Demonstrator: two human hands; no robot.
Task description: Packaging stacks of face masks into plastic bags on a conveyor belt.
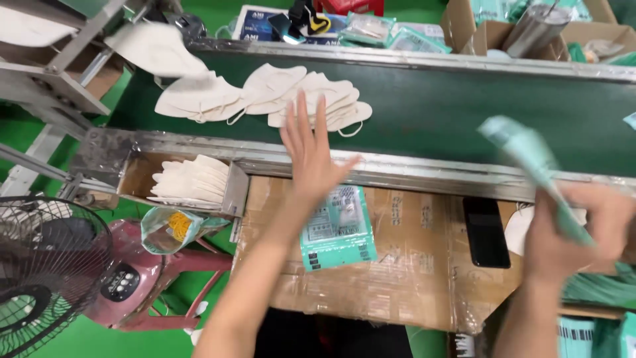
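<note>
The white masks [291,99] lie overlapped in a row along the green conveyor belt [464,106], long axis left to right, just beyond the left hand [311,156], which is nearer, its grip spread wide and empty. The right hand [583,232] is clamped on a teal packet [530,162], above the cardboard surface [411,265], where another teal packet [338,229] lies.

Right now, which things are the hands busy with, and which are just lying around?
In use:
- left hand, open, reaching toward the white masks on the green belt
- right hand, holding a green packet
- green packet on the cardboard
- masks in the tray

Lying about:
- black phone
- pink fan
- steel cup
</note>
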